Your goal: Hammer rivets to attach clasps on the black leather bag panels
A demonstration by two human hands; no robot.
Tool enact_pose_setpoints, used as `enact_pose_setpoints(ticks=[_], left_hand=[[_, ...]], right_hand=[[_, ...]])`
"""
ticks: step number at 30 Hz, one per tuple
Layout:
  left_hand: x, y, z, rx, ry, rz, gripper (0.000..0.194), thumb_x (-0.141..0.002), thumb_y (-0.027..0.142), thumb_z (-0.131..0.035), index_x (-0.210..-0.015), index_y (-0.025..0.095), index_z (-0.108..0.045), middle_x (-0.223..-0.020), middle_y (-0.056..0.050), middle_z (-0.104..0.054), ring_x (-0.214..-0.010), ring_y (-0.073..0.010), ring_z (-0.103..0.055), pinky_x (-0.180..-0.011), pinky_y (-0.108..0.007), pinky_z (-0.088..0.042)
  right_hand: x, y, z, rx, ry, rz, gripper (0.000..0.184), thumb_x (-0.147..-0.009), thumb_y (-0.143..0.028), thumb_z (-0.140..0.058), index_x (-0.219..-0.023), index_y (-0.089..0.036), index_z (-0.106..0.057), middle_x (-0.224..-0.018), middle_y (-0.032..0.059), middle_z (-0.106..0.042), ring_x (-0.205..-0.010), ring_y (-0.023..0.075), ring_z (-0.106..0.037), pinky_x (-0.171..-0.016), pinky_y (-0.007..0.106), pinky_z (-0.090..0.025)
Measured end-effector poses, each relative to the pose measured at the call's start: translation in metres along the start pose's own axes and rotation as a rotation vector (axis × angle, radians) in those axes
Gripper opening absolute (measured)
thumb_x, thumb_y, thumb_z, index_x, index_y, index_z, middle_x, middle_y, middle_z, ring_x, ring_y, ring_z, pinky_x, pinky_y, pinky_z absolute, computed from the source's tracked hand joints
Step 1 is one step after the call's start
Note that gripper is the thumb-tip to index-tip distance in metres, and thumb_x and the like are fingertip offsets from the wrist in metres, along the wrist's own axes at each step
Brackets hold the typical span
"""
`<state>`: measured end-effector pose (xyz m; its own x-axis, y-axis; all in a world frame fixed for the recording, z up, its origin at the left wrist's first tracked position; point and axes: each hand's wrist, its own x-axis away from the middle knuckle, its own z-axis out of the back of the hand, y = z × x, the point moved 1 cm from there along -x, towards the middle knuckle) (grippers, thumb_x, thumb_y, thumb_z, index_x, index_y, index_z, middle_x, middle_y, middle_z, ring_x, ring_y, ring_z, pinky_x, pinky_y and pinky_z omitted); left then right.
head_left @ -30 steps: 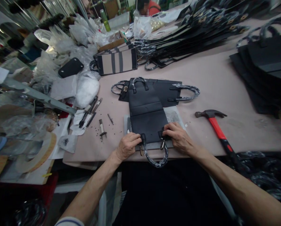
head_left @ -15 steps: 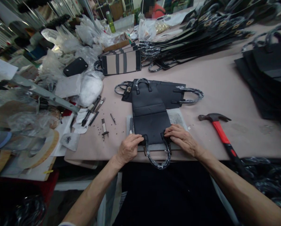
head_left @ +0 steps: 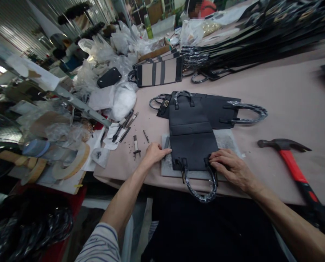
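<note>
A black leather bag panel (head_left: 193, 145) lies flat in front of me, its plastic-wrapped handle (head_left: 200, 198) hanging over the table's front edge. My right hand (head_left: 232, 167) is closed on the handle's right end tab at the panel's corner. My left hand (head_left: 157, 153) is beside the panel's left edge, fingers partly spread, thumb tip near the edge; nothing shows in it. Close to that thumb, a thin grey metal tool (head_left: 166, 145) rests on the pale slab (head_left: 229, 142) under the panel. Another black bag piece (head_left: 219, 109) with wrapped handles lies behind.
On the right lies a claw hammer (head_left: 292, 160) with a red and black handle. Small punch tools (head_left: 136, 145) and scattered bits are on the left, with tape rolls (head_left: 72, 162) and plastic bags (head_left: 124, 100) beyond. Stacked black bag pieces (head_left: 247, 47) fill the back right.
My left hand has let go of the handle's left end and moved left to the panel's edge. My right hand stays at the right tab. The view has swung left.
</note>
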<state>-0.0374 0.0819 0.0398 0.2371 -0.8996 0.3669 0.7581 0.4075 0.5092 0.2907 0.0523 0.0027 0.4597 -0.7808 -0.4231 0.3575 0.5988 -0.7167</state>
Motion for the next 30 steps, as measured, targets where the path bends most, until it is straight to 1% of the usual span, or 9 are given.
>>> enact_pose_setpoints(ticks=[4,8,10,14,16,19,22,26,30], left_hand=[[-0.005,-0.002,0.003,0.108,-0.101,0.115,0.026,-0.077,0.034,-0.082,-0.073,0.016,-0.064,-0.051,0.001,-0.058,-0.044,-0.0156,-0.057,-0.046,-0.023,-0.039],[-0.008,-0.015,0.007,0.251,-0.126,0.074,0.021,-0.076,0.022,-0.080,-0.065,0.014,-0.064,-0.050,0.003,-0.054,-0.043,-0.0107,-0.050,-0.043,-0.020,-0.037],[-0.007,-0.022,0.007,0.331,-0.144,0.092,0.020,-0.077,0.019,-0.079,-0.064,0.013,-0.065,-0.051,0.002,-0.056,-0.044,-0.0101,-0.051,-0.044,-0.019,-0.039],[0.003,-0.030,0.010,0.499,-0.166,0.143,0.017,-0.085,0.024,-0.074,-0.075,0.013,-0.066,-0.069,-0.004,-0.070,-0.056,-0.0134,-0.065,-0.049,-0.019,-0.046],[0.010,-0.032,0.014,0.673,-0.182,0.170,0.018,-0.086,0.027,-0.075,-0.082,0.013,-0.065,-0.077,-0.007,-0.074,-0.061,-0.0159,-0.070,-0.053,-0.021,-0.051],[0.020,-0.034,0.020,1.001,-0.215,0.181,0.028,-0.081,0.031,-0.083,-0.088,0.012,-0.063,-0.078,-0.008,-0.074,-0.065,-0.0191,-0.073,-0.064,-0.028,-0.059],[0.029,-0.035,0.019,1.224,-0.273,0.145,0.031,-0.081,0.030,-0.086,-0.093,0.011,-0.063,-0.079,-0.008,-0.074,-0.072,-0.0212,-0.075,-0.074,-0.032,-0.061],[0.036,-0.032,0.011,1.375,-0.328,0.088,0.027,-0.084,0.027,-0.083,-0.095,0.011,-0.065,-0.089,-0.010,-0.076,-0.082,-0.0229,-0.077,-0.077,-0.032,-0.062],[0.039,-0.026,0.005,1.422,-0.361,0.019,0.028,-0.083,0.030,-0.085,-0.093,0.011,-0.067,-0.095,-0.010,-0.076,-0.085,-0.0222,-0.076,-0.077,-0.031,-0.062]], right_hand=[[-0.002,-0.004,0.001,0.008,0.018,0.004,0.017,-0.100,-0.030,-0.059,-0.089,-0.025,-0.071,-0.096,0.0049,-0.073,-0.095,0.0250,-0.066,-0.088,0.044,-0.051],[-0.002,-0.003,0.000,0.013,0.025,0.004,0.017,-0.100,-0.031,-0.060,-0.090,-0.026,-0.072,-0.096,0.0052,-0.073,-0.095,0.0254,-0.067,-0.088,0.045,-0.051],[-0.002,-0.001,0.000,0.008,0.024,0.005,0.017,-0.099,-0.032,-0.060,-0.089,-0.026,-0.072,-0.097,0.0051,-0.073,-0.095,0.0254,-0.067,-0.088,0.044,-0.052],[0.000,0.002,0.000,0.002,0.017,0.020,0.017,-0.100,-0.031,-0.060,-0.089,-0.026,-0.072,-0.097,0.0044,-0.073,-0.096,0.0250,-0.067,-0.087,0.044,-0.051],[0.000,0.003,-0.001,0.003,0.018,0.023,0.017,-0.100,-0.032,-0.060,-0.089,-0.026,-0.072,-0.097,0.0043,-0.073,-0.097,0.0252,-0.067,-0.087,0.044,-0.051],[0.000,0.004,-0.002,0.001,0.020,0.019,0.017,-0.100,-0.033,-0.060,-0.090,-0.026,-0.072,-0.098,0.0044,-0.074,-0.098,0.0261,-0.066,-0.089,0.045,-0.051],[0.001,0.005,-0.002,-0.004,0.024,0.014,0.016,-0.099,-0.034,-0.061,-0.090,-0.027,-0.072,-0.098,0.0041,-0.074,-0.098,0.0264,-0.066,-0.090,0.046,-0.051],[0.000,0.003,-0.001,-0.006,0.017,0.002,0.018,-0.100,-0.034,-0.060,-0.089,-0.026,-0.072,-0.096,0.0045,-0.073,-0.096,0.0259,-0.067,-0.091,0.046,-0.050],[0.000,0.002,-0.002,-0.004,0.019,0.001,0.018,-0.100,-0.033,-0.060,-0.089,-0.026,-0.072,-0.096,0.0049,-0.073,-0.096,0.0254,-0.067,-0.090,0.045,-0.050]])
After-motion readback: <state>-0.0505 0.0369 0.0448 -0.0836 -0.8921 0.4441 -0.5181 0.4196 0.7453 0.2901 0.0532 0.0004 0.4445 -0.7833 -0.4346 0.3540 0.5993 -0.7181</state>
